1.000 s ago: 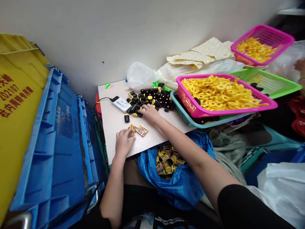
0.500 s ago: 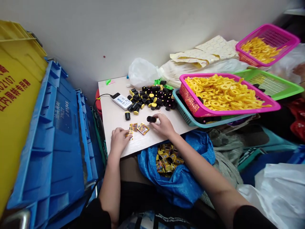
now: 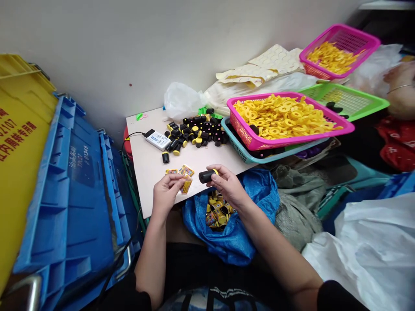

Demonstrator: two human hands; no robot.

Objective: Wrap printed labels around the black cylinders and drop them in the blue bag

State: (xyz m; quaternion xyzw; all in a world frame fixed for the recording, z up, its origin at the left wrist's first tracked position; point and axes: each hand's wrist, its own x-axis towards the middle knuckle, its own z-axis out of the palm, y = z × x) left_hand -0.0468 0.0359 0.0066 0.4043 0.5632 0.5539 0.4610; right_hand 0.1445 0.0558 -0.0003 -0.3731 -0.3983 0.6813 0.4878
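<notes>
Between the thumb and fingers of my left hand [image 3: 167,194] is a small yellow printed sticker [image 3: 186,185], lifted over the front of the table. My right hand [image 3: 228,185] grips a black cylinder [image 3: 206,176] with a yellow end, its dark open end turned toward my left hand. Two more printed stickers lie on the table just beyond my left fingers; one colourful sticker [image 3: 186,170] shows best. A single black cylinder [image 3: 165,157] stands apart on the tabletop, in front of a heap of similar black cylinders [image 3: 207,129], some with yellow ends.
A white device [image 3: 158,139] with a cable lies left of the heap. Right of it, a pink basket [image 3: 292,141] of yellow rings rests on a teal basket [image 3: 236,151]. Below the table edge sits a blue sack [image 3: 259,194] holding labelled pieces. Blue crates [image 3: 81,194] line the left.
My left hand has raised a sticker off the tabletop. My right hand has brought the black cylinder nearer to me and turned its end toward the sticker. The view has shifted slightly.
</notes>
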